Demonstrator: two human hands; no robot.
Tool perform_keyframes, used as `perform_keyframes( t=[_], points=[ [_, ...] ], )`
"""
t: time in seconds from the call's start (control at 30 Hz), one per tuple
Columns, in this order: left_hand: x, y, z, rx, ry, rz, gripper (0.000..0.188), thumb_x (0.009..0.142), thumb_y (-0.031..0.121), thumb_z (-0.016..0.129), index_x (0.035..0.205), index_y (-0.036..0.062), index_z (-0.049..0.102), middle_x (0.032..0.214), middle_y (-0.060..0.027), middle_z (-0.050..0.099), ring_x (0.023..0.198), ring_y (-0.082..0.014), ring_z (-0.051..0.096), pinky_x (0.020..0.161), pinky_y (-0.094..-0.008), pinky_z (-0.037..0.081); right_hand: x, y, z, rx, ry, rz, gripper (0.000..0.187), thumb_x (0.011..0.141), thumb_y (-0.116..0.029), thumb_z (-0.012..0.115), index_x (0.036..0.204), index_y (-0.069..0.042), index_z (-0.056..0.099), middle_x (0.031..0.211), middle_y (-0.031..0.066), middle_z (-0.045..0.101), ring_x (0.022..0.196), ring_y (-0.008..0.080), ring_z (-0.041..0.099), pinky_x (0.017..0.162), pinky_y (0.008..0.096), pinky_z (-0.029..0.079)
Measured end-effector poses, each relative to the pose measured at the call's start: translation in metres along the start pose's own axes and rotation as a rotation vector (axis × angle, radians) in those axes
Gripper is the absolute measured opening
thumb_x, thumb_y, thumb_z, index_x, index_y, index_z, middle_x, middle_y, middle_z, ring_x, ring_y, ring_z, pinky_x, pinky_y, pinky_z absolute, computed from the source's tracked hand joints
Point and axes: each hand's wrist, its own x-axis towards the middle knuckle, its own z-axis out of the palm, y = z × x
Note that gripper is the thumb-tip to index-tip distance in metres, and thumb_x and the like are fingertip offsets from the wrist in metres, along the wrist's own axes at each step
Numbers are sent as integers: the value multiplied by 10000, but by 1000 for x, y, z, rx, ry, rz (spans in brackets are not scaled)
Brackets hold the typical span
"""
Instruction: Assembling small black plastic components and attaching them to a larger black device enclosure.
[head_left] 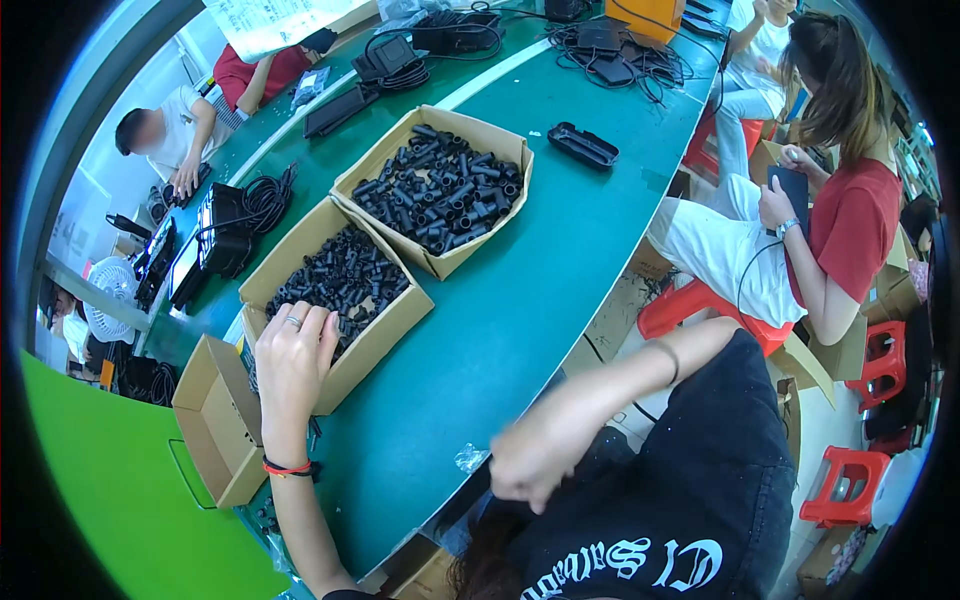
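Observation:
My left hand (292, 355) is at the near left edge of a cardboard box (375, 345) of small black plastic parts (340, 275). Its fingers are bent and drawn together, with the tips partly hidden, so I cannot make out what they hold. My right hand (532, 468) is smeared by motion beside the table's near edge, above my lap. Its fingers look curled, but whether anything is in them does not show. Just behind the first box, a second cardboard box (490, 235) holds larger black tube-shaped plastic pieces (445, 190).
A narrow open cardboard box (215, 400) stands left of my wrist on the green table (500, 330). Farther off are a black tray-like case (583, 146), cabled black devices (225, 225) and an orange box (650, 18). Co-workers sit nearby; a red stool (845, 487) is at right.

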Motion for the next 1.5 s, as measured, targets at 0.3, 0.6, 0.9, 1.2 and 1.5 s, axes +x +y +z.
perform_keyframes(
  t=[0.3, 0.6, 0.9, 1.2, 1.5],
  points=[
    [-6, -3, 0, -256, -259, -273, 128, 869, 120, 658, 871, -8, 657, 837, -150, 629, 781, -309, 622, 719, -404, 487, -94, 90, -200, -771, 981, 954, 316, 886, -239, 623, 1113, -19, 618, 985, 214, 674, 966, 392, 637, 851, 455, 506],
    [-11, -19, 7, -411, -346, -253, 217, 873, 190, 668, 951, -12, 646, 866, -163, 632, 833, -326, 617, 749, -407, 489, -96, 120, -226, -808, 1033, 760, 375, 826, -316, 701, 1119, -83, 668, 1026, 183, 685, 994, 358, 645, 867, 447, 513],
    [-36, -47, 14, -525, -424, -304, 242, 832, 95, 709, 1018, -41, 634, 897, -164, 623, 862, -276, 674, 788, -337, 557, -35, 40, -214, -949, 1491, 567, 278, 863, -318, 655, 926, -50, 694, 786, 131, 683, 755, 306, 681, 670, 418, 548],
    [-34, -52, 5, -612, -307, -482, 132, 829, -38, 619, 953, -72, 643, 863, -153, 699, 791, -220, 708, 746, -321, 563, 75, 25, -228, -28, 737, 73, 317, 931, -215, 648, 1155, 4, 598, 901, 67, 668, 790, 97, 642, 686, 241, 541],
    [-37, -67, -1, -942, -36, -820, 246, 886, 65, 665, 1118, 4, 609, 1051, -105, 656, 916, -156, 652, 814, -291, 529, 78, 41, -234, 156, 704, -51, 345, 927, -162, 648, 1242, -27, 602, 1011, 22, 644, 906, 79, 593, 848, 245, 497]
  ],
)
